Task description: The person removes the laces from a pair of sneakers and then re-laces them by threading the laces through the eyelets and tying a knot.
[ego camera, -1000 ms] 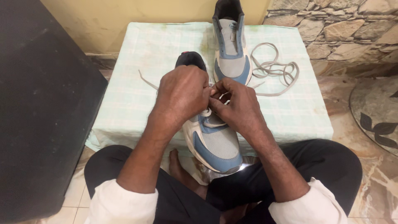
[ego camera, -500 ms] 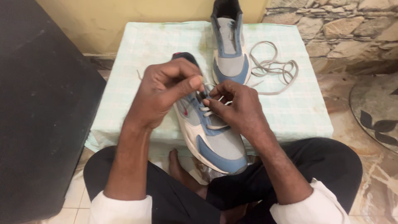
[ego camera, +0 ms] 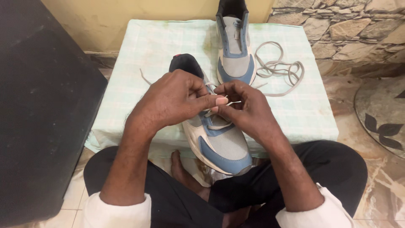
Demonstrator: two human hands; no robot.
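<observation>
White lace [ego camera: 211,110] pinched by both hands [ego camera: 177,99] [ego camera: 247,105].

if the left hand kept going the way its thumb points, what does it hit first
The left hand points its thumb toward the right hand, so it would meet those fingers almost at once, over the near shoe. Depth between them is unclear.

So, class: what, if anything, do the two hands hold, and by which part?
Both the left hand and the right hand pinch the white lace of the near shoe, over its eyelets.
</observation>
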